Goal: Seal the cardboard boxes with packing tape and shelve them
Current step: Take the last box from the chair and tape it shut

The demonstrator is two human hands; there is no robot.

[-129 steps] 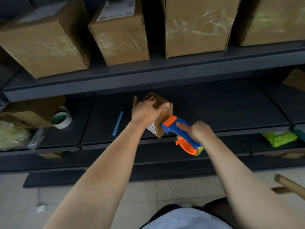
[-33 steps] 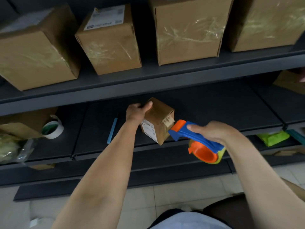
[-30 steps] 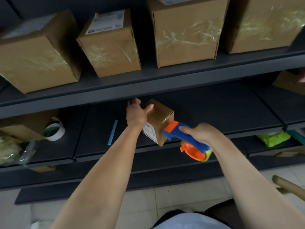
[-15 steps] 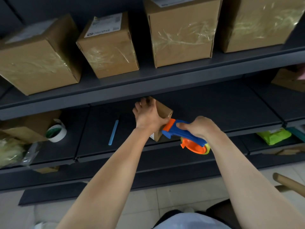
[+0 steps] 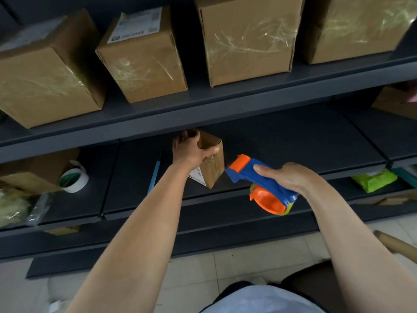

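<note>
A small cardboard box (image 5: 212, 163) with a white label on its near side is tilted on one corner on the dark middle shelf (image 5: 282, 143). My left hand (image 5: 190, 150) grips its top, thumb on the right face. My right hand (image 5: 291, 179) holds a blue and orange tape dispenser (image 5: 255, 177) by the handle. The dispenser's orange head sits just right of the box, a small gap between them.
Several taped cardboard boxes (image 5: 144, 57) stand on the upper shelf. A roll of tape (image 5: 73, 180), a blue stick (image 5: 154, 177) and another box (image 5: 33, 170) lie at left on the middle shelf. A green packet (image 5: 373, 180) lies at right. Tiled floor is below.
The dispenser has pulled away from the box to the right and its head now stands off the box. My left hand shifted its hold to the box's top.
</note>
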